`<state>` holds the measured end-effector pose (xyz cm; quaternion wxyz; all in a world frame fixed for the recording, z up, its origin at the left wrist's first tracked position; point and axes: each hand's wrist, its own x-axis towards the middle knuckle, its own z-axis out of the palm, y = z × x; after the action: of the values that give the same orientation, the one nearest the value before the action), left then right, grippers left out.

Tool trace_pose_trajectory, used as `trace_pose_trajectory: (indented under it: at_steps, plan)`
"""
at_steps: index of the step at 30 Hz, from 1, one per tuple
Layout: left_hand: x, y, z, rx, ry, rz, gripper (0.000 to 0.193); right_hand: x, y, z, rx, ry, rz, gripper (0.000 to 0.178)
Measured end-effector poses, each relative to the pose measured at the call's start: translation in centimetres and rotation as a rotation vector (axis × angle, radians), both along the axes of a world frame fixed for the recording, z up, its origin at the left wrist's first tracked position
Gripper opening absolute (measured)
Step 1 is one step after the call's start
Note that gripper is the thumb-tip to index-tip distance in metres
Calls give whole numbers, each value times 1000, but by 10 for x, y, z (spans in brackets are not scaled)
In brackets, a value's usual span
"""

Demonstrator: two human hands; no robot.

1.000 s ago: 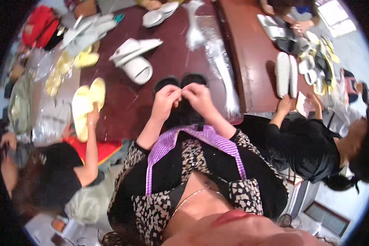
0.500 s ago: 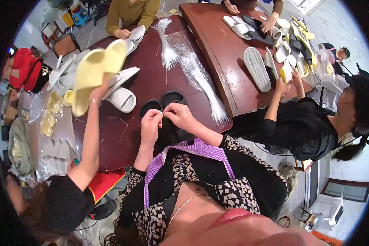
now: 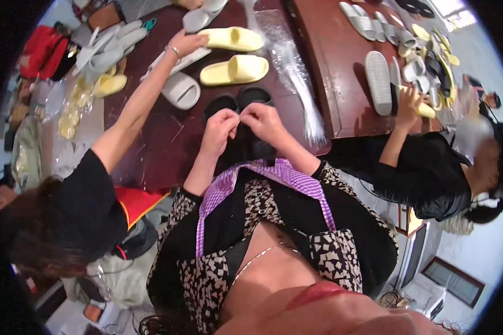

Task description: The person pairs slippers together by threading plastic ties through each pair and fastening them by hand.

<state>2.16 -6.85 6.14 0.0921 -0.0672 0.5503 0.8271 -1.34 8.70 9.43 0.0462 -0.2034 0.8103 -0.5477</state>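
Over a pair of black slippers, my left hand and my right hand meet with fingertips pinched together. Whatever sits between those fingers is too small to make out. The slippers' rounded toes show beyond my knuckles: the left black slipper and the right black slipper. My hands hide part of both. Just past them on the table lies a yellow slipper, with a second yellow slipper behind it, touched by a co-worker's hand. A grey slipper rests to the left.
White plastic strands lie in a bundle right of my hands, beside a clear bag. At right, another person's hand works near a slipper pile on the second table. More grey slippers are heaped at left.
The co-worker on the left has set the yellow slippers down on the table, beyond the black pair. My view has shifted; my hands stay pinched together over the black slippers.
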Motion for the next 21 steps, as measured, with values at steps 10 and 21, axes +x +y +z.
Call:
trace_pose_trajectory:
  at_steps: [10, 21]
  plan:
    - [0, -19, -40, -342, 118, 279, 22, 7, 16, -48, -31, -10, -43, 13]
    - [37, -57, -134, -505, -301, 453, 48, 13, 14, -125, 175, -121, 341, 34]
